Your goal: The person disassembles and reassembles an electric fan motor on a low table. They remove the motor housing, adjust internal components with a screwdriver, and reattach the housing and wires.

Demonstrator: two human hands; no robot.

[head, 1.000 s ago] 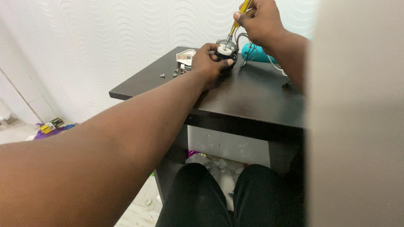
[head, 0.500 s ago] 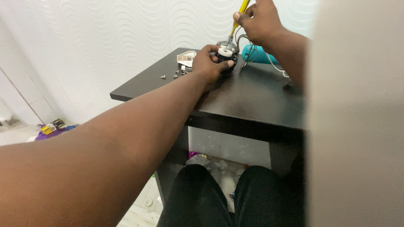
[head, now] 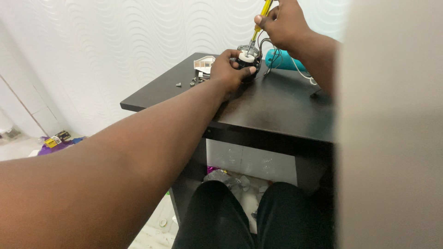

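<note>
Two hands work on one small device at the far side of the dark tabletop (head: 277, 110). The left hand (head: 228, 74) is wrapped around a small motor-like unit (head: 248, 63), dark with a white cap on top, pressing it down on the tabletop with fingers closed round its side. The right hand (head: 282, 25) is closed on a yellow-handled screwdriver (head: 259, 20), held nearly upright with its tip set into the top of the unit. Loose wires (head: 274, 57) trail from the unit toward a teal object (head: 288, 62) just behind it. A few small screws (head: 184, 84) lie loose on the tabletop to the left, near a white plastic piece (head: 204, 64). Judging by those loose parts, the work looks partly along, with the screwdriver engaged on the top; whether it is loosening or tightening cannot be told.
</note>
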